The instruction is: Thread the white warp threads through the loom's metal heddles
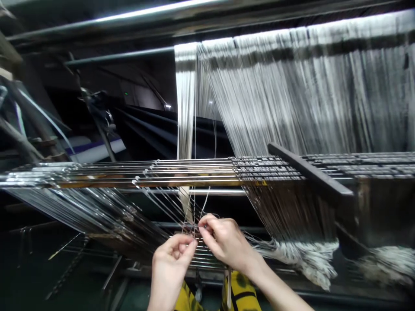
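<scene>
Got my hands right under the metal rods (145,172) of a loom, with a few thin warp threads (196,225) running down between them. Right hand (225,244) has a tight grip, fingertips (203,224) pinched together on those threads, and the left hand (170,268) is curled just beside it, its grip closed on the same strands. Pale warp sheets (292,95) rise on the far side, and loose tufted ends (308,259) bunch up to the right

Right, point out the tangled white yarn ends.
In the head view, the tangled white yarn ends hang right of the person's right hand, below the dark bar.
</scene>
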`<action>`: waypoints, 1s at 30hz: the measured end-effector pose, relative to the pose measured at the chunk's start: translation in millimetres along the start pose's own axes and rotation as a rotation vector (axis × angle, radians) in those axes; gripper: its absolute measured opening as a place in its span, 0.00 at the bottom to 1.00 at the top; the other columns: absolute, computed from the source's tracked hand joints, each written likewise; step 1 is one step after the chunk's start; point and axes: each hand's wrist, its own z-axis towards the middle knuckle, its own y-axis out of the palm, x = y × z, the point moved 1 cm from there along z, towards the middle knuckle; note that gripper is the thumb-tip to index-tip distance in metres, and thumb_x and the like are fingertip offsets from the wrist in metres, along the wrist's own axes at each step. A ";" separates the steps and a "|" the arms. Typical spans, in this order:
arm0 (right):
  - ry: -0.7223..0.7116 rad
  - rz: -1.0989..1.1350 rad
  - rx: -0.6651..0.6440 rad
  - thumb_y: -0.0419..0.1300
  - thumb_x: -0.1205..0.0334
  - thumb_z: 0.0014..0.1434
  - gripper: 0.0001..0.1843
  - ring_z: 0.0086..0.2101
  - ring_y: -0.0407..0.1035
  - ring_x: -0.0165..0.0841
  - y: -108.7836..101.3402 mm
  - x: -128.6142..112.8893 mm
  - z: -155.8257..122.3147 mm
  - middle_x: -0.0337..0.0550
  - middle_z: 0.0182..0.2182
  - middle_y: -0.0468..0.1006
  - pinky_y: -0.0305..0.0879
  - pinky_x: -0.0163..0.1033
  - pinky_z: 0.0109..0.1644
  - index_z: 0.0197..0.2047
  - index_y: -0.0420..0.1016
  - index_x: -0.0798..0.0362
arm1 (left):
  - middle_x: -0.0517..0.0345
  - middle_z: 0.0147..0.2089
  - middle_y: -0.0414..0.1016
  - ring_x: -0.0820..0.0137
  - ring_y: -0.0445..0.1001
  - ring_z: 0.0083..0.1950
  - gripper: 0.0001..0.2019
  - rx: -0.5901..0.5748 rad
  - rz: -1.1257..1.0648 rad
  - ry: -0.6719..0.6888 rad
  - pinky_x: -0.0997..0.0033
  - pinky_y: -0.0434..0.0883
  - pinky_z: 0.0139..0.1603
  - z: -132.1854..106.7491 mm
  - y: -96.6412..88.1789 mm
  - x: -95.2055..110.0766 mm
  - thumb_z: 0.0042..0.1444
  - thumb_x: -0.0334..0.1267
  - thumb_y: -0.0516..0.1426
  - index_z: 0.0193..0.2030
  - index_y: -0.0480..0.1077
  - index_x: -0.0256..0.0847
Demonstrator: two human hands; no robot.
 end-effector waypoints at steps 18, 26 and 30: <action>-0.029 0.047 -0.078 0.49 0.70 0.56 0.05 0.18 0.57 0.25 -5.9 -1.5 -0.5 0.34 0.19 0.65 0.52 0.31 0.24 0.36 0.64 0.56 | 0.68 0.14 0.59 0.79 0.56 0.16 0.11 -0.033 -0.005 0.143 0.81 0.55 0.17 -17.0 10.4 15.9 0.51 0.45 0.55 0.30 0.67 0.38; -0.067 0.119 -0.106 0.49 0.69 0.57 0.07 0.16 0.53 0.24 -12.1 -3.1 -7.8 0.32 0.16 0.59 0.48 0.30 0.22 0.37 0.67 0.55 | 0.64 0.17 0.67 0.80 0.56 0.10 0.12 -0.052 0.029 0.129 0.80 0.54 0.12 -24.1 9.9 2.0 0.54 0.45 0.53 0.34 0.69 0.38; -0.062 0.068 -0.134 0.50 0.70 0.55 0.04 0.17 0.53 0.25 -9.9 -6.7 -2.8 0.30 0.17 0.60 0.50 0.30 0.23 0.35 0.62 0.53 | 0.62 0.18 0.70 0.76 0.64 0.15 0.09 0.064 0.148 0.372 0.77 0.62 0.17 -30.9 11.2 5.8 0.53 0.40 0.55 0.34 0.75 0.39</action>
